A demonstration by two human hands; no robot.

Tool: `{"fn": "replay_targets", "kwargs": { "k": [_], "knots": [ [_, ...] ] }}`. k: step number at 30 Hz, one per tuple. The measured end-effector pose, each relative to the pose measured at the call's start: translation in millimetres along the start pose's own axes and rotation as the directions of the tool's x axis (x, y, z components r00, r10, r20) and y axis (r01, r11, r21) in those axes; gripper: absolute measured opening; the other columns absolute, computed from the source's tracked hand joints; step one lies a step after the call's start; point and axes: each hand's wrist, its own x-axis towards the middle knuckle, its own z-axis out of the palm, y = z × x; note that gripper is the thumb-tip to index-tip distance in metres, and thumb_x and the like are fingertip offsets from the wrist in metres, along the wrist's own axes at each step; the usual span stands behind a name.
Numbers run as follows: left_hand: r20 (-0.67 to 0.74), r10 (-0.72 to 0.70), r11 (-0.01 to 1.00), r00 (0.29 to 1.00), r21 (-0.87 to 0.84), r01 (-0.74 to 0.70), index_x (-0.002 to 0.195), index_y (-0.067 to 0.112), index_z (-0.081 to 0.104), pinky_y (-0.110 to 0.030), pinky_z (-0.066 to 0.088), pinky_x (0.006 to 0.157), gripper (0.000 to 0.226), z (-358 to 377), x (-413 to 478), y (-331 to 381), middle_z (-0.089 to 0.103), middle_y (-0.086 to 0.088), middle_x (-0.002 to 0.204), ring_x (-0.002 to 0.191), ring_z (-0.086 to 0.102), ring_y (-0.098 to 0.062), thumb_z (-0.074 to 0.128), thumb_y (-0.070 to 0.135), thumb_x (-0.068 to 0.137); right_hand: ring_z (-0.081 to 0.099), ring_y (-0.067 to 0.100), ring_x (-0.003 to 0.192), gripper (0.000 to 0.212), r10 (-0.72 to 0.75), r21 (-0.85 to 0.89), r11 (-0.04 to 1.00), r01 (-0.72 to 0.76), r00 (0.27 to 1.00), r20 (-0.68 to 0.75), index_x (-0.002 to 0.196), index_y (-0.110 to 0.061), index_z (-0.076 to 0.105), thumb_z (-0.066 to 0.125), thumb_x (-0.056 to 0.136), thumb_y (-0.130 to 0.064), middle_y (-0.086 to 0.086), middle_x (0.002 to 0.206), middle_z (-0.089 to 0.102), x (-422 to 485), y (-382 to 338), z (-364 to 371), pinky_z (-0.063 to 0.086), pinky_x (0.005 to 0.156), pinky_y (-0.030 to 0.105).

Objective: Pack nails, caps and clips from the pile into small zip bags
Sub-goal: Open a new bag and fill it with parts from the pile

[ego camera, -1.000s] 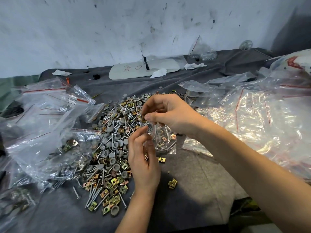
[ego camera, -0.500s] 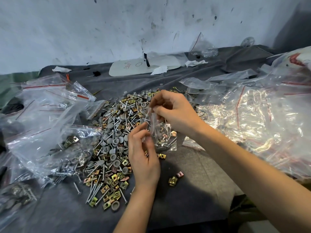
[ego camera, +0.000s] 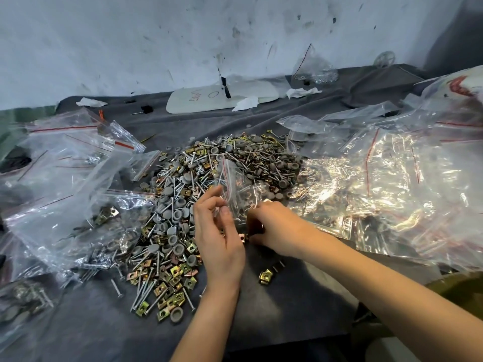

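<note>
Right hand (ego camera: 274, 226) dropped from the zip bag (ego camera: 235, 184) to the counter (ego camera: 287, 309), frame centre. Its grip is curled beside a clip (ego camera: 243, 237); hold unclear. Left hand (ego camera: 219, 236) grip pinches the bag.

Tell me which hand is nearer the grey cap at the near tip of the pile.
Left. The left hand, pinching the small zip bag, is just behind and right of the grey cap; the right hand lies beyond it, farther right.
</note>
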Motion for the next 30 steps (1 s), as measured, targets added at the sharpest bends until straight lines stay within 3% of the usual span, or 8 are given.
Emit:
{"fn": "replay_targets", "kwargs": {
  "k": [6,11,14,17,22,24,26,30],
  "knots": [
    [0.021,0.007,1.000,1.000,0.023,-0.008,0.101,0.021,0.050,-0.038,0.049,0.090,0.020,-1,0,0,0.056,-0.005,0.123,0.117,0.055,-0.019,0.047,0.003,0.093,0.054,0.018,0.081,0.011,-0.018,0.067,0.997,0.022,0.998,-0.054,0.089,-0.011,0.061,0.066,0.080,-0.008,0.001,0.085,0.060,-6,8,-10,0.042,0.070,0.027],
    [0.087,0.086,0.992,0.993,0.087,-0.094,0.099,0.002,0.060,-0.040,0.047,0.095,0.015,0,-1,-1,0.056,-0.010,0.123,0.116,0.054,-0.020,0.048,0.010,0.094,0.058,-0.002,0.062,0.019,-0.026,0.522,0.820,0.235,0.926,-0.376,0.083,-0.017,0.062,0.070,0.080,0.000,-0.010,0.075,0.061,-18,-5,-57,0.045,0.059,0.013],
    [0.129,0.154,0.984,0.980,0.074,-0.164,0.101,0.001,0.060,-0.044,0.050,0.093,0.019,0,-2,2,0.052,-0.008,0.124,0.118,0.053,-0.021,0.046,0.012,0.095,0.053,0.003,0.063,0.016,-0.176,0.296,0.881,0.370,0.835,-0.521,0.085,-0.015,0.062,0.071,0.080,-0.002,-0.013,0.076,0.058,-14,-23,-78,0.044,0.061,0.018],
    [0.139,0.162,0.984,0.977,0.052,-0.170,0.105,0.014,0.054,-0.037,0.049,0.095,0.013,-1,-2,4,0.051,-0.007,0.125,0.118,0.052,-0.020,0.046,0.012,0.095,0.046,0.004,0.073,0.012,-0.284,0.010,0.948,0.319,0.858,-0.428,0.092,-0.013,0.065,0.067,0.084,-0.005,-0.009,0.089,0.054,-5,-28,-80,0.042,0.073,0.024],
    [0.096,0.094,0.991,0.991,0.083,-0.102,0.098,-0.002,0.061,-0.037,0.047,0.095,0.016,0,-2,1,0.057,-0.015,0.121,0.115,0.054,-0.022,0.051,0.011,0.097,0.046,-0.007,0.071,0.012,-0.237,0.079,0.938,0.338,0.789,-0.566,0.094,-0.009,0.067,0.068,0.083,-0.003,-0.008,0.091,0.054,-16,-11,-73,0.036,0.068,0.006],
    [0.093,0.076,0.992,0.993,0.091,-0.084,0.097,0.000,0.061,-0.038,0.046,0.094,0.019,-1,-2,1,0.057,-0.014,0.121,0.115,0.053,-0.018,0.047,0.013,0.094,0.049,-0.010,0.069,0.011,-0.239,0.125,0.934,0.335,0.846,-0.477,0.092,-0.011,0.067,0.069,0.083,-0.005,-0.014,0.084,0.056,-24,-2,-64,0.038,0.065,0.003],
    [0.088,0.049,0.996,0.995,0.072,-0.056,0.098,0.004,0.060,-0.045,0.048,0.093,0.015,-1,-3,2,0.057,-0.011,0.123,0.116,0.054,-0.019,0.048,0.012,0.093,0.050,-0.009,0.069,0.012,-0.249,0.138,0.950,0.280,0.946,-0.207,0.094,-0.018,0.066,0.071,0.083,-0.014,-0.020,0.080,0.053,-31,5,-53,0.037,0.062,0.006],
    [0.069,0.026,0.999,0.997,0.041,-0.029,0.100,0.012,0.057,-0.056,0.050,0.086,0.011,-1,-3,1,0.056,-0.007,0.123,0.116,0.055,-0.022,0.049,0.008,0.093,0.046,0.008,0.083,0.026,-0.191,-0.078,0.974,0.211,0.959,0.209,0.101,-0.018,0.064,0.074,0.079,-0.029,-0.009,0.090,0.046,-37,13,-25,0.038,0.070,0.022]
  ]
}}
